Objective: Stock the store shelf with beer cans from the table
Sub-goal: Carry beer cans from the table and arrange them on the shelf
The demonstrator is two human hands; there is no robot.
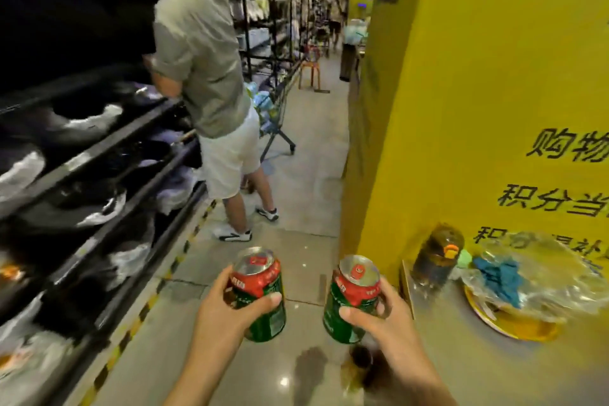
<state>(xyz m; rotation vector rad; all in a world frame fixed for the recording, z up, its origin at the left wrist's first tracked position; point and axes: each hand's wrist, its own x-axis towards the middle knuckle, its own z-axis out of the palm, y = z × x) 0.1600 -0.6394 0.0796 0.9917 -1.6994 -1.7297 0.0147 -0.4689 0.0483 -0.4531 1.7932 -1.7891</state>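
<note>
My left hand [230,306] grips a green and red beer can [263,293] around its middle, held over the aisle floor. My right hand [379,313] grips a second green and red beer can [349,293] beside it, a little to the right. Both cans are upright with silver tops tilted slightly toward me. The table [461,356] lies at the lower right, its corner just right of my right hand. Dark store shelves [99,155] run along the left side, holding blurred bagged goods.
A person in a grey shirt and white shorts [211,82] stands at the shelves ahead on the left, with a shopping cart [273,115] behind them. A yellow wall [478,92] fills the right. On the table stand a dark bottle [435,260] and a plastic-covered yellow plate [514,326].
</note>
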